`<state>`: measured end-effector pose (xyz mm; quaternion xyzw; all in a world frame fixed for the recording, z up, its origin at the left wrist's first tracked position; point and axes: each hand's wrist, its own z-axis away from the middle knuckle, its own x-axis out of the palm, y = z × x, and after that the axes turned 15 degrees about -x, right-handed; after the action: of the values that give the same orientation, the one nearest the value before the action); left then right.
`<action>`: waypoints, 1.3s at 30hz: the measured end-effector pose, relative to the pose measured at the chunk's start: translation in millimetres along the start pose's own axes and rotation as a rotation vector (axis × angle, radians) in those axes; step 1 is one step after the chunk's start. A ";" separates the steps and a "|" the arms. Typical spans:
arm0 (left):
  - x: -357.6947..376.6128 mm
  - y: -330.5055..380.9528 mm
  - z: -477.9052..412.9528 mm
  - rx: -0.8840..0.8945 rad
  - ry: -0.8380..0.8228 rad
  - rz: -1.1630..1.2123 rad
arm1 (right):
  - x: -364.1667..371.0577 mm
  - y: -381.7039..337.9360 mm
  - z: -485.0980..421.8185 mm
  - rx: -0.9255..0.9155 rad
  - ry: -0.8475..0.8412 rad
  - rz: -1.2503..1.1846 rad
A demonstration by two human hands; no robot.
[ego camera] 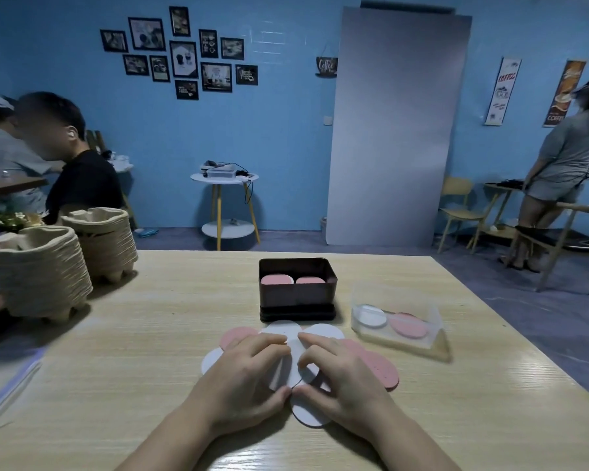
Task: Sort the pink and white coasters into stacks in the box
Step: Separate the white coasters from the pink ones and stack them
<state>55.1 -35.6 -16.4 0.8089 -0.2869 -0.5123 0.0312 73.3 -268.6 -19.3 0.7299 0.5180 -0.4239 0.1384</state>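
Now L hand [249,379] & R hand [346,385] both pinch a tilted white coaster [290,364], atop loose coasters [385,372] spread just near of brown box [296,295]; two pink stacks [276,279] sit inside.

I see left hand [249,379] and right hand [344,382], both bare. Left forearm [170,436], right forearm [408,440] bare too, skin uncovered along whole stretch above table [116,334]. Slender fingers.

Coasters [385,368] fanned before dark box [296,295]; apparently pink stacks [275,279] inside.
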 end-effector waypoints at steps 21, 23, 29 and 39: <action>0.9 -4.9 4.2 0.021 0.098 0.091 | 0.3 0.2 -0.5 -0.024 0.051 -0.003; 1.2 -6.1 3.8 0.036 0.085 0.083 | 0.3 0.4 -0.8 -0.027 0.044 -0.002; 1.5 -5.0 4.2 0.024 0.082 0.090 | -1.4 -1.3 0.2 -0.011 0.058 -0.009; -2.0 -3.0 2.9 0.058 0.102 0.087 | 2.7 -1.2 1.2 0.024 0.028 0.011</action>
<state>53.3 -31.4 -17.2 0.8214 -0.3343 -0.4599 0.0446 72.0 -267.1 -21.8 0.7404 0.5107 -0.4189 0.1249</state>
